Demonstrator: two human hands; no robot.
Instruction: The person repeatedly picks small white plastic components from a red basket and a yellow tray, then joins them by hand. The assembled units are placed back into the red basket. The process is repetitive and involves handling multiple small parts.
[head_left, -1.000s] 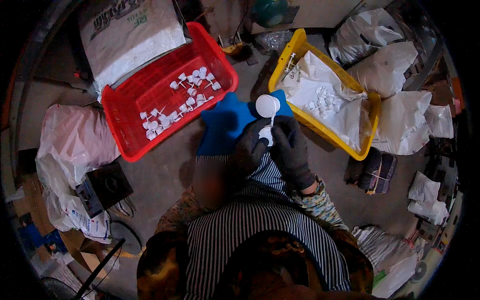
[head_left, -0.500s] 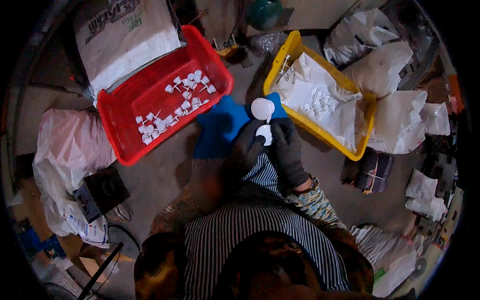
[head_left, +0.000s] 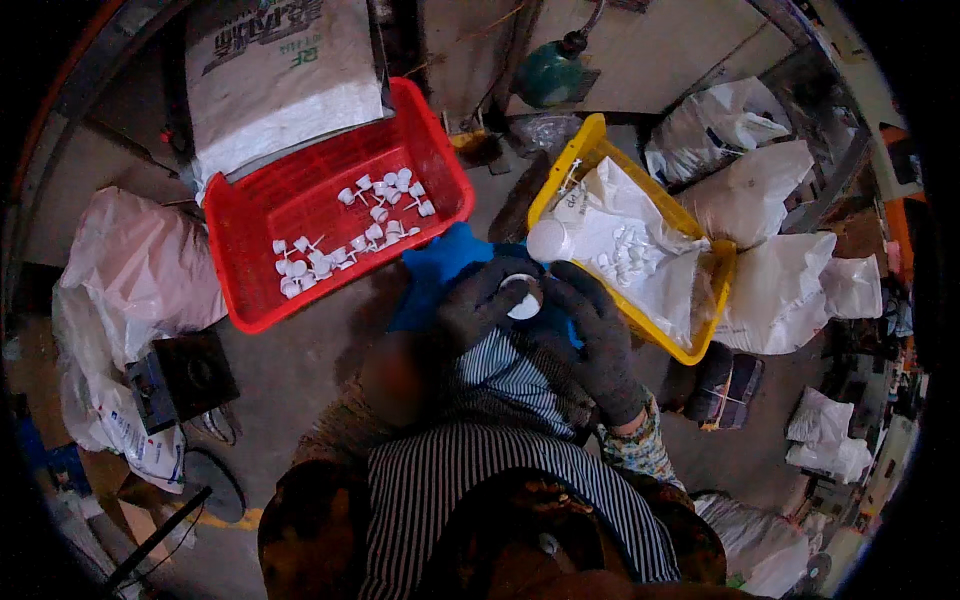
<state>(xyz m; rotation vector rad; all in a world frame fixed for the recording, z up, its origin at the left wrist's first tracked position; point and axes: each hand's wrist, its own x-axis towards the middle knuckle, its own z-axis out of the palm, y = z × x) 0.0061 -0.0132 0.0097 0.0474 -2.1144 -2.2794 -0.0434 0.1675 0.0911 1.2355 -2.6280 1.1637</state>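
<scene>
- I've got L hand (head_left: 480, 308), dark-gloved, fingers curled & gripping white disc (head_left: 523, 307).
- R hand (head_left: 597, 325), also gloved, part-curled just R of disc; can't tell if it's gripping.
- White cup (head_left: 548, 241), rounded, sits above disc, nr yellow crate (head_left: 688, 352); join btwn them hidden from me.

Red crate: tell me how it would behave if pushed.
The red crate would probably stay stiff, as its walls stand without sagging. It looks fairly light for its size, holding only scattered small white pieces. Those could slide or roll about, since they lie loose and have rounded ends.
</scene>
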